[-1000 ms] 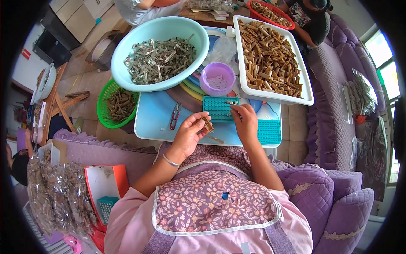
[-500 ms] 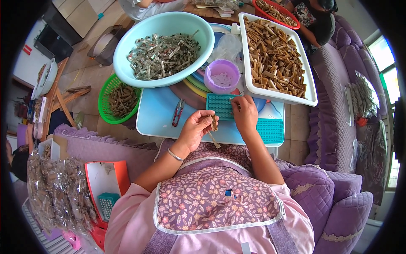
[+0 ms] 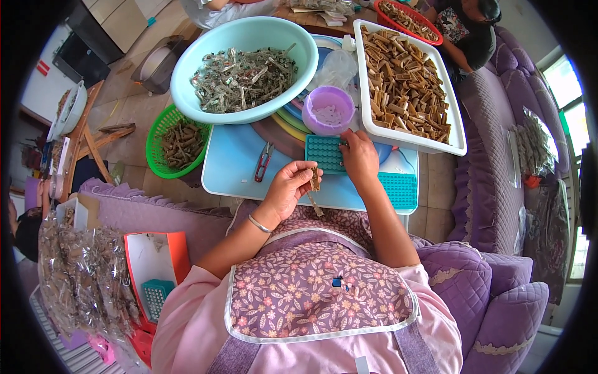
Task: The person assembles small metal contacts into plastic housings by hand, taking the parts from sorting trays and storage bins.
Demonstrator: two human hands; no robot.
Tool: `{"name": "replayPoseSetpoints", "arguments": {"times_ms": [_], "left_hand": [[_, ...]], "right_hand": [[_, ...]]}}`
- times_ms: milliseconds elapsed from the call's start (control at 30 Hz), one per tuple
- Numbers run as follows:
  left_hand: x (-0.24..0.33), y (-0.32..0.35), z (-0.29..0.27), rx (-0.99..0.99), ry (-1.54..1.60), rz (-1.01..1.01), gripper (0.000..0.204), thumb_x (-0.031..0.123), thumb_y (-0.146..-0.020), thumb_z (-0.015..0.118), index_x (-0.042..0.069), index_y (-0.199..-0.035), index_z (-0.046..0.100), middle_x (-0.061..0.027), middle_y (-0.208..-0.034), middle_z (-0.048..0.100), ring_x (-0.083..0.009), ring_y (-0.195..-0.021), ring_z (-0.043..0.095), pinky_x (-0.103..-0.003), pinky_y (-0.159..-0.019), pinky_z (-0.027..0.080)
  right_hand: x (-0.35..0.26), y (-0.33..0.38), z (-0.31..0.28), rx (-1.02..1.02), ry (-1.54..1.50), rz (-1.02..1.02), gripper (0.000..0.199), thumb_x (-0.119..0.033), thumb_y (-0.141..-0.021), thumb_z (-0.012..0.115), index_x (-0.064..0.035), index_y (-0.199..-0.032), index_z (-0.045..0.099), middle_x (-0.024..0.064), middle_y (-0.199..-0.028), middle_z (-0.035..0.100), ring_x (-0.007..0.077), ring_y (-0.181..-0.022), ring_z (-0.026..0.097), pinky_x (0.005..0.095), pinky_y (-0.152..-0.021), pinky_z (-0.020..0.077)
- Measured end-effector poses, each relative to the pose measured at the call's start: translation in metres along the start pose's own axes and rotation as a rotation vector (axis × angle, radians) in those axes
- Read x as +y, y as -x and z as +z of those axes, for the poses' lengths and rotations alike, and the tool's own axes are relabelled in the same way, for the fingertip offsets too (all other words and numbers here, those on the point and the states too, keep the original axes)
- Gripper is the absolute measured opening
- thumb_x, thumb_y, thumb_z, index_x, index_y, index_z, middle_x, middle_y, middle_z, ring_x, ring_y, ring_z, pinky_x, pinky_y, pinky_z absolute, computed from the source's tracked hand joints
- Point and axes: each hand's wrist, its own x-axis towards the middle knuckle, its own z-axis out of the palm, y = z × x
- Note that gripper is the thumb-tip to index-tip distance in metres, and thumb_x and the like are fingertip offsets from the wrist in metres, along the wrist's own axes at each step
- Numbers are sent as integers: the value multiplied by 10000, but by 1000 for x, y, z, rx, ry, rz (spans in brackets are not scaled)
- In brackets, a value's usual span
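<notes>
Left hand closed on a small brown clip over the blue table, right hand resting on the teal tray, fingertips hidden, grip impossible to tell, tray partly covered.

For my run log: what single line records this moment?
left hand: holds small brown clip | right hand: on teal grid tray | purple bowl behind
</notes>
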Motion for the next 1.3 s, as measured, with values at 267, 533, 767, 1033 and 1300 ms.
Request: {"name": "replayPoseSetpoints", "arguments": {"times_ms": [267, 533, 767, 1033, 1300], "left_hand": [[-1, 0, 0, 17, -2, 3, 209, 97, -939, 573, 35, -1138, 582, -116, -1072, 652, -191, -956, 636, -321, -855, 523], [-7, -1, -9, 17, -95, 20, 256, 113, -916, 621, 17, -1151, 587, -93, -1035, 658, -172, -904, 640, -305, -808, 534], [-11, 3, -7, -23, -205, 60, 235, 93, -915, 618, 1, -1128, 589, -75, -1004, 660, -157, -867, 636, -292, -785, 526], [-11, 0, -8, 12, -109, -14, 215, 104, -918, 605, 30, -1119, 592, -83, -1029, 659, -151, -907, 630, -299, -804, 517], [-9, 0, -5, -12, -62, -39, 215, 110, -921, 605, 49, -1127, 592, -68, -1042, 662, -128, -924, 631, -282, -829, 511]], "right_hand": [[4, -3, 1, -38, 47, -18, 133, -68, -756, 678, -71, -885, 645, 111, -851, 603, 314, -837, 609, 429, -719, 484], [-39, 36, -21, -114, -595, -189, 126, -6, -722, 729, -44, -828, 671, 70, -763, 602, 229, -731, 584, 334, -612, 468], [-24, 55, -14, -175, -584, -293, 130, 0, -748, 722, -40, -867, 686, 65, -816, 609, 207, -765, 594, 303, -649, 467], [0, 37, -26, -10, -160, -133, 147, -124, -757, 714, -98, -902, 714, 98, -905, 627, 311, -870, 598, 401, -771, 487], [-1, 36, -16, -129, 74, -116, 158, -110, -758, 686, -98, -915, 687, 111, -890, 617, 329, -860, 595, 413, -759, 488]]}}
